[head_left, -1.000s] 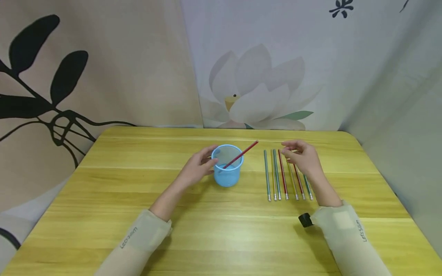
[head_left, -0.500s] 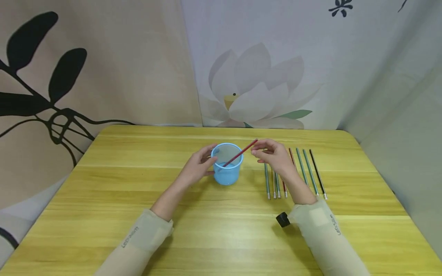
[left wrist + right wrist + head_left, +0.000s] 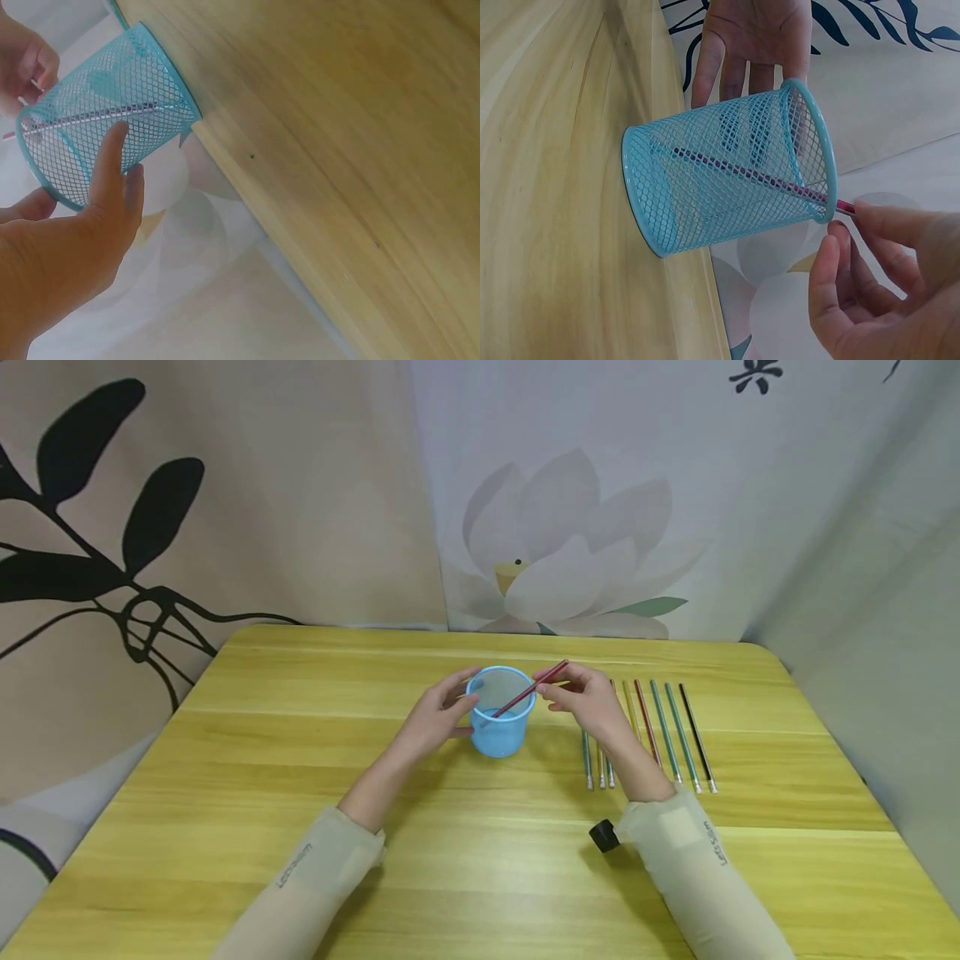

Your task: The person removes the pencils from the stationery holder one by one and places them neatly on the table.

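Note:
A light-blue mesh pencil cup (image 3: 498, 740) stands upright on the table. My left hand (image 3: 437, 714) holds it from the left, the thumb at the rim and the fingers along the mesh wall. Inside the cup a dark red pencil (image 3: 765, 178) leans, its upper end sticking out over the right rim. My right hand (image 3: 591, 700) pinches that upper end just beyond the rim; in the right wrist view the fingers partly hide it. The cup's mesh (image 3: 120, 105) shows the lower pencil through it in both wrist views.
Right of the cup, several pencils lie side by side, among them a teal pencil (image 3: 683, 737) and a black pencil (image 3: 697, 737). My right forearm covers part of that row. A patterned curtain (image 3: 337, 510) hangs behind the wooden table (image 3: 480, 877).
My right hand has moved left from above the row of pencils to the red pencil's upper end and now pinches it. The left hand stays on the cup.

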{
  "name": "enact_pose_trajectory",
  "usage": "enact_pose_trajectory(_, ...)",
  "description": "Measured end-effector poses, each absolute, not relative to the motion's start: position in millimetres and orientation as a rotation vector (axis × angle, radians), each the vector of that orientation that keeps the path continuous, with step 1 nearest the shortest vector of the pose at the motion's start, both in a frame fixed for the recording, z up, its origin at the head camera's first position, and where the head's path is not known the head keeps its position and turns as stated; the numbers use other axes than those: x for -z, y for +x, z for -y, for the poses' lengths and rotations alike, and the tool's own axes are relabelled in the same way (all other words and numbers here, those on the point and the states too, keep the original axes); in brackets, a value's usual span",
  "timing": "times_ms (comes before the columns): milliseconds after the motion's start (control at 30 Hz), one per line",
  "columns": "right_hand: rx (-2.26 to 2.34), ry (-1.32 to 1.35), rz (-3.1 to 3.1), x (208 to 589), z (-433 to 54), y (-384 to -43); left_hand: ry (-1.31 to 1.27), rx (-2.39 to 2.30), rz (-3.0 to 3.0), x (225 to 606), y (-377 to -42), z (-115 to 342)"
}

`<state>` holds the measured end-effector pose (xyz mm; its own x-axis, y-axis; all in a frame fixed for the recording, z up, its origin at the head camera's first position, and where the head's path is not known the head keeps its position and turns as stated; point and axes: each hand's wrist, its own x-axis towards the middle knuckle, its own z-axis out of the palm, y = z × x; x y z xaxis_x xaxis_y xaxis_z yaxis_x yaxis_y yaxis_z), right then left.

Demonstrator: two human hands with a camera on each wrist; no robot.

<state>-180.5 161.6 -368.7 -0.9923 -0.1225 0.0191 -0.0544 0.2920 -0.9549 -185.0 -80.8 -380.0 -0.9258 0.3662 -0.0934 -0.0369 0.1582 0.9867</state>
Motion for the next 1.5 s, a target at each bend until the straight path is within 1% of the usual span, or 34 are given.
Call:
enact_pose_trajectory(300, 1.929, -0.12, -2.454, 365.1, -162.6, -182.1, 0.298, -1.825, -2.134, 380.7, -185.6, 78.4)
enact_pose_trajectory(733, 2.052, -0.099, -2.478, 337.9, -181.5, -182.6, 0.294, -1.824, -2.158, 384.9, -183.5, 77.1)
enact_pose_trajectory(1067, 2.335, -0.183, -2.301, 313.4, -208.7, -178.6, 0.277, -1.802, -2.185, 383.9, -181.9, 77.4)
enact_pose_trajectory(1500, 2.573, -0.211, -2.197, 296.8, -247.3, -169.4, 0.296, -1.821, -2.187, 385.2, -181.0, 78.4)
